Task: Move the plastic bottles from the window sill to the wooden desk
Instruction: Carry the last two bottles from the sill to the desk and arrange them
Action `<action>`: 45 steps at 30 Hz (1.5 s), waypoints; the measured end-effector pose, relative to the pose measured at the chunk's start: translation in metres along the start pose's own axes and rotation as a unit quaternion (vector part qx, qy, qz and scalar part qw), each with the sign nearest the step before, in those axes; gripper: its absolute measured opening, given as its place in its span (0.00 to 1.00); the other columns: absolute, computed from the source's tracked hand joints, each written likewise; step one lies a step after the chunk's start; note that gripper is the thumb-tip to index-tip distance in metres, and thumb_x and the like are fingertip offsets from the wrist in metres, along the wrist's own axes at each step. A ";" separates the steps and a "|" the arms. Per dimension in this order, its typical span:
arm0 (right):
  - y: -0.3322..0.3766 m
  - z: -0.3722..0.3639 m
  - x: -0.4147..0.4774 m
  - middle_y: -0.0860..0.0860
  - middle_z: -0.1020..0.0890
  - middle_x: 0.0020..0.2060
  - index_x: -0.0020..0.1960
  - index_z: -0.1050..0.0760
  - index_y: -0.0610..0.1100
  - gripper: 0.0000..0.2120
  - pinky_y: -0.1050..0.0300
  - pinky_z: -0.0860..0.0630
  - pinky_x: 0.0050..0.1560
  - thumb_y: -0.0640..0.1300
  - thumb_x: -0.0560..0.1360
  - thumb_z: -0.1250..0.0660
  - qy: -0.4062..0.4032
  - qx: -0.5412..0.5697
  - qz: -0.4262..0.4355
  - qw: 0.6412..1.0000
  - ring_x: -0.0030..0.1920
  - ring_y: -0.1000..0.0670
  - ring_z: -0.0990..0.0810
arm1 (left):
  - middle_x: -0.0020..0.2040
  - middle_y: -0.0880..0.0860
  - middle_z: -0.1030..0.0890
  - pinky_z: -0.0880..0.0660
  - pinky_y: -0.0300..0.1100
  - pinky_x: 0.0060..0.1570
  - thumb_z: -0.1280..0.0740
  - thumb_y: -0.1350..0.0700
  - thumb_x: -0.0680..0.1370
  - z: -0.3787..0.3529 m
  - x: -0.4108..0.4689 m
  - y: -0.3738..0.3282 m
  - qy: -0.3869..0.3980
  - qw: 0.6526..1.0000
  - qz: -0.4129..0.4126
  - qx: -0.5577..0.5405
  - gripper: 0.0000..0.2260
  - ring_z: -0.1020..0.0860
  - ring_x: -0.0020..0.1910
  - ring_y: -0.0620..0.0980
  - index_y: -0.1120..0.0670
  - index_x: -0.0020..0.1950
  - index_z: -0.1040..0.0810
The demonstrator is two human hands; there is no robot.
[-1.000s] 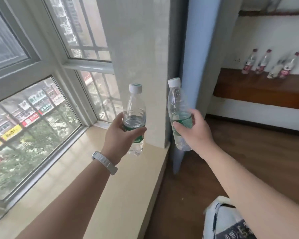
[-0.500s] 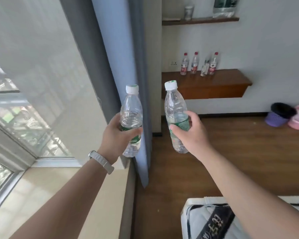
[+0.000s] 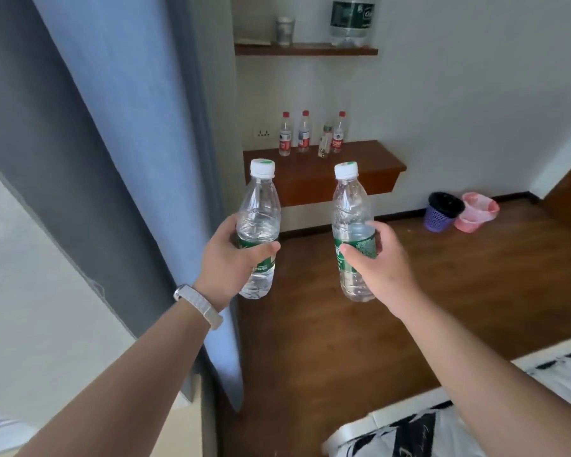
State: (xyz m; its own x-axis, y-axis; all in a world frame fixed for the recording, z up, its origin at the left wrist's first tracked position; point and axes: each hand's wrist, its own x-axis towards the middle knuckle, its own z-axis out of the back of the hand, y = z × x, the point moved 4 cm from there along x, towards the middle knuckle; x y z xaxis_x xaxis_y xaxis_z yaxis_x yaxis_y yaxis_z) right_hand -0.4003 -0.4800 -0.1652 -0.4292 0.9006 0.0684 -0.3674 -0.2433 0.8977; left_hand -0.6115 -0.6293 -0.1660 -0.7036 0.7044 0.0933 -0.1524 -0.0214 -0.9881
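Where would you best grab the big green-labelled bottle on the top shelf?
Judging by shape, take the big bottle around its wide body at the label, from the front. It stands upright against the wall on the top shelf; its neck is out of view.

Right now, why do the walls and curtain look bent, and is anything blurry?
Head view: the wide-angle lens bows the curtain and wall lines toward the edges; both held bottles are sharp, while the red-capped bottles on the desk are soft; lighting is soft and even, with no harsh glare.

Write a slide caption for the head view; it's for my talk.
Left hand and right hand each carry a green-labelled bottle toward the wooden desk.
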 end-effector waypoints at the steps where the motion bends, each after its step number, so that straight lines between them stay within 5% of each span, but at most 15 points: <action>1: 0.003 -0.005 0.009 0.56 0.21 0.54 0.65 0.34 0.59 0.27 0.50 0.19 0.48 0.54 0.70 0.26 -0.009 0.003 -0.004 1.000 0.51 0.52 0.19 | 0.48 0.46 0.15 0.22 0.37 0.43 0.20 0.58 0.69 0.001 0.015 0.000 0.010 1.000 -0.004 -0.007 0.21 0.16 0.45 0.43 0.48 0.59 0.21; 10: 0.019 -0.025 0.062 0.57 0.20 0.54 0.64 0.32 0.59 0.28 0.48 0.19 0.51 0.53 0.68 0.25 -0.071 0.018 -0.028 0.997 0.50 0.55 0.18 | 0.53 0.45 0.16 0.19 0.43 0.49 0.21 0.57 0.69 -0.012 0.107 0.000 0.078 0.995 -0.012 -0.056 0.24 0.17 0.50 0.45 0.46 0.63 0.22; 15: 0.012 -0.015 0.088 0.57 0.19 0.54 0.65 0.31 0.59 0.34 0.46 0.19 0.52 0.61 0.61 0.26 -0.100 0.021 -0.046 0.994 0.51 0.55 0.18 | 0.53 0.42 0.16 0.20 0.51 0.55 0.20 0.53 0.68 -0.037 0.136 0.007 0.084 0.995 0.002 -0.060 0.23 0.17 0.52 0.46 0.41 0.60 0.22; 22: -0.019 -0.006 0.148 0.57 0.19 0.54 0.64 0.31 0.57 0.28 0.46 0.19 0.53 0.54 0.67 0.25 -0.106 0.036 -0.060 0.992 0.52 0.55 0.18 | 0.55 0.40 0.19 0.21 0.40 0.49 0.21 0.54 0.70 -0.088 0.183 0.006 0.101 0.993 0.012 -0.058 0.25 0.20 0.53 0.42 0.41 0.64 0.25; 26: -0.041 0.001 0.209 0.58 0.20 0.53 0.63 0.31 0.57 0.27 0.48 0.20 0.54 0.54 0.68 0.25 -0.105 0.057 -0.067 0.991 0.52 0.57 0.19 | 0.57 0.42 0.19 0.20 0.45 0.53 0.22 0.53 0.71 -0.122 0.232 0.014 0.092 0.995 0.029 -0.035 0.27 0.20 0.55 0.47 0.42 0.67 0.26; 32: -0.068 0.034 0.305 0.59 0.21 0.55 0.66 0.32 0.54 0.28 0.62 0.24 0.47 0.52 0.70 0.25 -0.104 0.063 -0.064 0.991 0.51 0.61 0.22 | 0.55 0.43 0.17 0.20 0.52 0.55 0.21 0.53 0.69 -0.194 0.314 0.009 0.096 0.995 0.038 0.011 0.26 0.18 0.54 0.46 0.43 0.64 0.24; 45: -0.095 0.115 0.452 0.56 0.22 0.54 0.67 0.32 0.51 0.26 0.60 0.22 0.47 0.49 0.72 0.27 -0.106 0.096 -0.044 0.989 0.52 0.56 0.21 | 0.53 0.43 0.17 0.20 0.41 0.48 0.21 0.57 0.69 -0.316 0.429 -0.019 0.116 0.993 0.009 0.002 0.23 0.18 0.51 0.44 0.43 0.61 0.23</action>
State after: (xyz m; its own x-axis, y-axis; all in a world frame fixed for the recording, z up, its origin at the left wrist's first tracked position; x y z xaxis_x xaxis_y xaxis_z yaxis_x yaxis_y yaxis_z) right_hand -0.4645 -0.0087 -0.1695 -0.2135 0.9752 0.0580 -0.2228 -0.1064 0.9690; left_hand -0.6915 -0.1026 -0.1458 -0.5280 0.8481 0.0448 -0.1453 -0.0383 -0.9886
